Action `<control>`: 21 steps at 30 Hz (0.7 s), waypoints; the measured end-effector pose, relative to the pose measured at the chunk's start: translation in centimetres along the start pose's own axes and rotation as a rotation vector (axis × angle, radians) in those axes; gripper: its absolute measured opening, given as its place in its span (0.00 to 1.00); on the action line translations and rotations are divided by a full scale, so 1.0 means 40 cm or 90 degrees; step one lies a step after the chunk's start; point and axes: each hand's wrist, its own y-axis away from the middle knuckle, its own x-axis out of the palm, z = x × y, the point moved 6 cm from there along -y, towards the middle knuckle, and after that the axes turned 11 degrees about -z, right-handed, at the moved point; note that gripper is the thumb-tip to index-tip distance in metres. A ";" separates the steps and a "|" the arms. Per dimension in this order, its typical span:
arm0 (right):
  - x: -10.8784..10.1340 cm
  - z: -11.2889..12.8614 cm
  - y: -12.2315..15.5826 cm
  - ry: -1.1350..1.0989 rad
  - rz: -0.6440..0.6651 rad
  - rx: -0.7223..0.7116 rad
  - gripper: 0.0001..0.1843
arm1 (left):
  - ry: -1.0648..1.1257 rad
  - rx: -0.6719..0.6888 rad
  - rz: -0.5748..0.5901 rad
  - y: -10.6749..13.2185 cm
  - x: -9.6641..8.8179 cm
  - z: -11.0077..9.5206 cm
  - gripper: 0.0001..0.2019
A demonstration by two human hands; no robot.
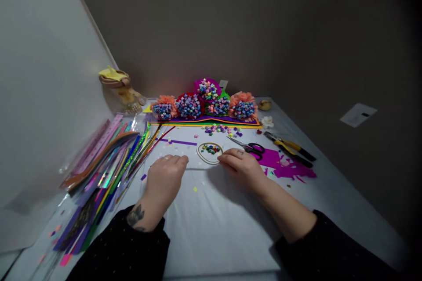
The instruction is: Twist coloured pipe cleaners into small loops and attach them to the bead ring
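Observation:
A thin wooden ring point(210, 153) lies on the white sheet and holds small, multicoloured paper stars. My right hand point(240, 167) rests at its right side, with the fingertips against the rim. My left hand point(165, 180) sits just left of the ring, fingers curled and a small gap from the rim. Black-handled, magenta-ringed scissors point(253, 149) lie just beyond my right hand. Loose paper stars point(219, 130) are scattered farther back.
Tissue-paper bundles filled with paper stars point(198, 105) stand on stacked coloured sheets along the back. Shiny paper strips in plastic point(102, 171) lie at the left by the wall. Yellow-handled pliers point(290, 149) and magenta paper scraps point(285, 169) lie at the right.

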 end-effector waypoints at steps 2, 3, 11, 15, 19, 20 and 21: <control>0.008 -0.005 0.003 0.055 0.013 -0.012 0.12 | 0.018 -0.021 0.003 -0.001 0.001 0.004 0.07; 0.013 -0.006 0.003 0.087 0.023 -0.017 0.12 | 0.035 -0.029 0.005 -0.001 0.001 0.004 0.07; 0.031 0.013 -0.024 0.342 -0.016 -0.041 0.08 | 0.009 0.019 0.026 -0.003 0.003 -0.029 0.07; 0.037 0.036 -0.028 0.339 -0.055 -0.071 0.08 | 0.034 0.042 0.007 -0.002 0.012 -0.061 0.11; 0.047 0.058 -0.019 0.311 -0.061 -0.110 0.09 | 0.071 0.062 -0.013 0.003 0.013 -0.085 0.12; 0.049 0.060 -0.017 0.302 -0.060 -0.106 0.09 | 0.081 0.064 -0.020 0.003 0.011 -0.087 0.11; 0.052 0.060 -0.015 0.292 -0.056 -0.093 0.09 | 0.087 0.068 -0.028 0.004 0.008 -0.088 0.10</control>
